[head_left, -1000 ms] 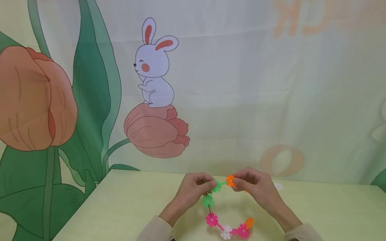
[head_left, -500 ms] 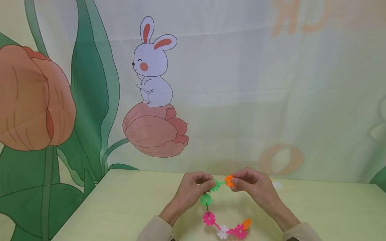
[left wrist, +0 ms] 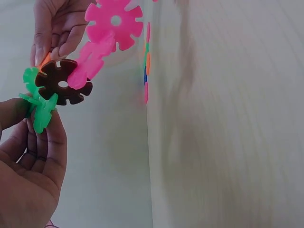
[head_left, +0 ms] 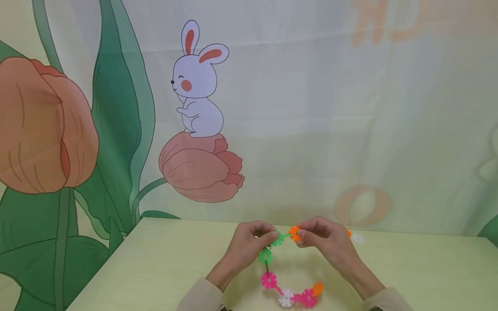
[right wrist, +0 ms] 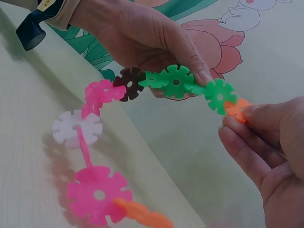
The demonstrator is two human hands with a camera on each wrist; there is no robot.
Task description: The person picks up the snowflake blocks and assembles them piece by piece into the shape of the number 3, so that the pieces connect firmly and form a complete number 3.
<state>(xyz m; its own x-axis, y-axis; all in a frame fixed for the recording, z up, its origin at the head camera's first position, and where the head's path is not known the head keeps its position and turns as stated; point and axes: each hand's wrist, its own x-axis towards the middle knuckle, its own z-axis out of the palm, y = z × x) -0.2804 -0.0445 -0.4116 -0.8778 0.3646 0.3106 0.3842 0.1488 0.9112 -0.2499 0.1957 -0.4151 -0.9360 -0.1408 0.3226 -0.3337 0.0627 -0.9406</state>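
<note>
A chain of interlocking plastic snowflake discs hangs in a curve between and below my hands. My left hand pinches a green disc near the chain's upper end. An orange disc at that end is pinched between the thumb and fingers of my right hand; it overlaps a green disc in the right wrist view. From the left hand the chain runs down through a brown disc, pink discs and a white disc to another orange disc at its other end.
Behind my right hand, a loose white disc lies on the pale table, with a bit of orange beside it. A printed cloth with a rabbit and tulips hangs along the table's back edge.
Both hands keep their pinch. The chain's lower part has swung slightly to the left, and the right hand's fingers have slid a little further left over the orange disc.
</note>
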